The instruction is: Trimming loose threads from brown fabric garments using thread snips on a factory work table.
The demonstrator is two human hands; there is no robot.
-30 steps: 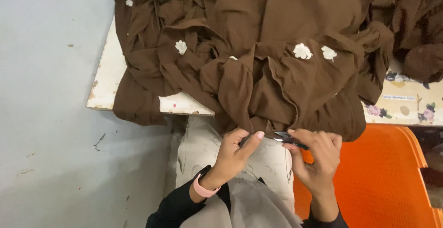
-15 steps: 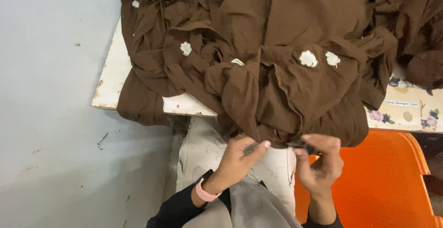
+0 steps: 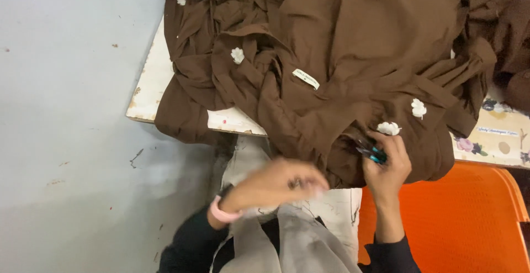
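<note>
Brown cloth garments [image 3: 353, 46] lie heaped over the near edge of a worn white table [image 3: 149, 93], and the folds hanging off that edge are what both hands are busy with.

Nearest the wearer, at 6 o'clock in the view, sit grey trousers [image 3: 309, 245] and dark sleeves, with a pink band [image 3: 221, 213] around the left wrist. The left hand [image 3: 276, 184] is blurred, just below the hanging hem at about 6 o'clock of the heap; its fingers look curled inward, but I cannot tell whether they grip any cloth. At 3 o'clock from it, the right hand [image 3: 386, 168] is raised into the drooping cloth, fingers closed around a small dark thread snipper with teal tips [image 3: 371, 152], which touches the brown fabric. An orange plastic chair seat [image 3: 458, 218] fills the 4 o'clock corner beside that arm.

Just above the right hand, at 12 o'clock, a small white fabric flower [image 3: 388, 128] is sewn to the cloth, with another white flower [image 3: 418, 108] near it at 1 o'clock. Farther up, a cream rectangular label [image 3: 306, 78] sits mid-heap, and a third white flower [image 3: 237, 55] lies toward 10 o'clock. Grey concrete floor [image 3: 66, 113] spreads away at 9 o'clock.
</note>
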